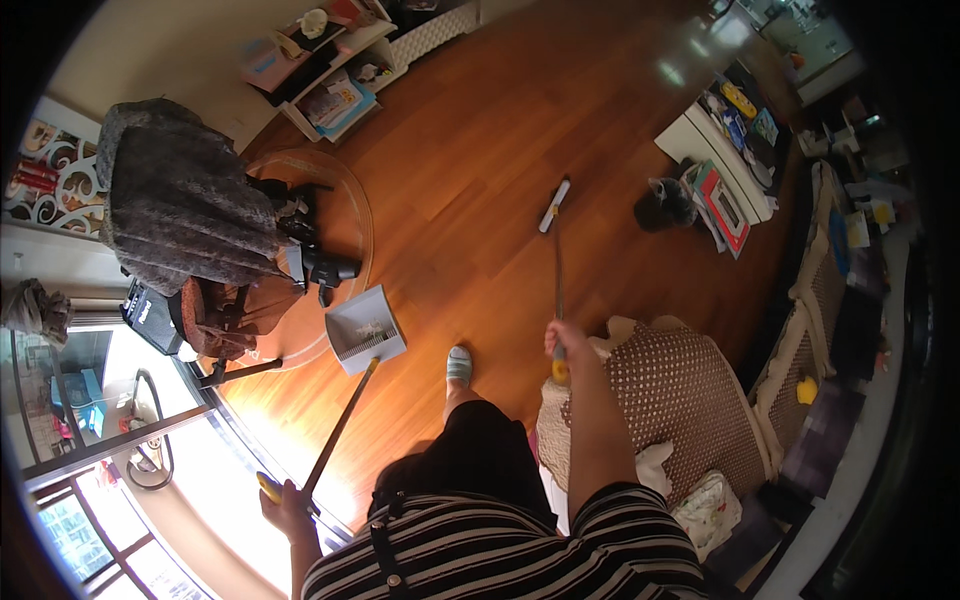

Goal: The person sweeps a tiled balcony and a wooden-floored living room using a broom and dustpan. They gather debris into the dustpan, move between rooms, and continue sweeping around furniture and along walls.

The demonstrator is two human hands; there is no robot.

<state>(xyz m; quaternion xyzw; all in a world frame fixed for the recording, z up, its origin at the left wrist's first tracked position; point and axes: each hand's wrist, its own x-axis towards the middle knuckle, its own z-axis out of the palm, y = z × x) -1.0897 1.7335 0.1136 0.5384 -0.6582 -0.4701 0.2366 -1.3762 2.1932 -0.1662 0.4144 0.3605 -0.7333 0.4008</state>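
Note:
My left hand (286,511) grips the yellow-ended pole of a grey long-handled dustpan (345,319). The pan lies on the wood floor to the front left, with pale debris (370,330) near its toothed inner edge. In my right hand (570,343) is the pole of a long-handled broom (559,270), held just above its yellow end. Its narrow pale head (555,205) rests on the floor farther ahead, apart from the dustpan. The bristles cannot be made out from above. My slippered foot (459,365) stands between the two tools.
To the left, a grey cloth (180,195) drapes over a bulky object beside a Roland amplifier (150,319) and a round mat (345,180). A sofa with a quilted cover (667,390) is close on my right. Ahead right stands a black bin (660,204); low shelves (337,67) line the far wall.

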